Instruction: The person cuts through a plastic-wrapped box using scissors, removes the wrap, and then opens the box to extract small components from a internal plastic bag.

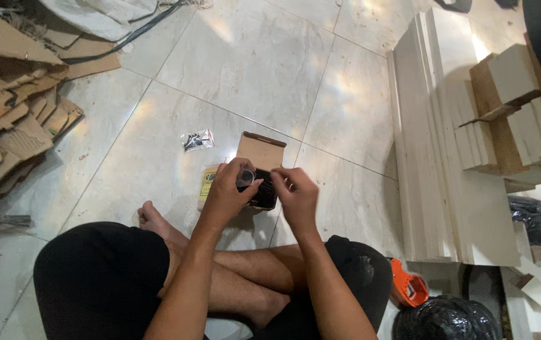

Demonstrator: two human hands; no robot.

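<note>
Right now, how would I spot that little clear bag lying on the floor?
Start at the open brown cardboard box on the tiled floor ahead of the seated person. Just left of it lies the small clear plastic bag, alone on bare tile, shiny, with dark small parts inside.

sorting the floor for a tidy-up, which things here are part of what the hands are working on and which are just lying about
In hand:
left hand holding a small clear bag
right hand
open cardboard box

Lying about:
small bag of dark bits
cardboard scraps
pale boards
orange tool
black bags
</note>
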